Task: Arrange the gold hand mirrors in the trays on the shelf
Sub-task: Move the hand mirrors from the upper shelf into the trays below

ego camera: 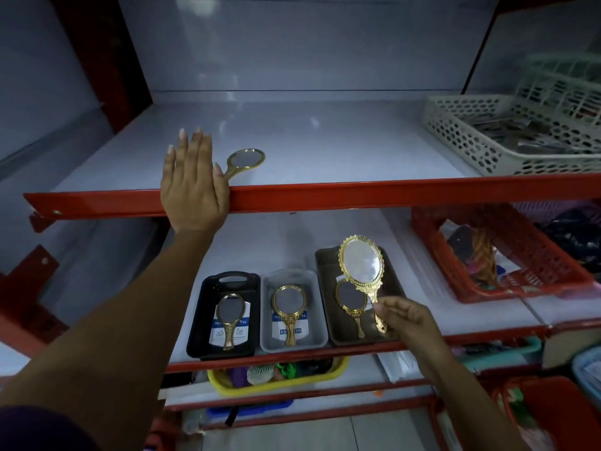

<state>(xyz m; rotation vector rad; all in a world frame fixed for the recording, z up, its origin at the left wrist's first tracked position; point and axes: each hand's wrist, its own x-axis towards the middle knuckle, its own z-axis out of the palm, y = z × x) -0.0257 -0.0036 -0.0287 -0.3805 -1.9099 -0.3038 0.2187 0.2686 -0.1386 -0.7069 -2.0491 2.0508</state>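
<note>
1. Head view, upper shelf (292, 193): the left hand (192, 183) lies flat and open, palm down, over the red front edge, fingers spread and gripping nothing. Its thumb touches the handle end of a plain gold hand mirror (244, 161) lying glass-up on the white shelf surface.
2. Head view, lower shelf (325, 351): three trays sit side by side at the front. The black tray (208, 320) holds one gold mirror (230, 315) on a printed card; the grey tray (317, 323) next to it holds another mirror (289, 307), also on a card.
3. The brown tray (325, 265) on the right holds a mirror lying flat (349, 301). Above it, the right hand (406, 320) pinches the handle of an ornate gold mirror (361, 260) between thumb and fingertips, its glass raised and tilted over that tray.
4. Head view, right side: a white perforated basket (461, 135) sits on the upper shelf, a red basket (536, 265) on the lower.
</note>
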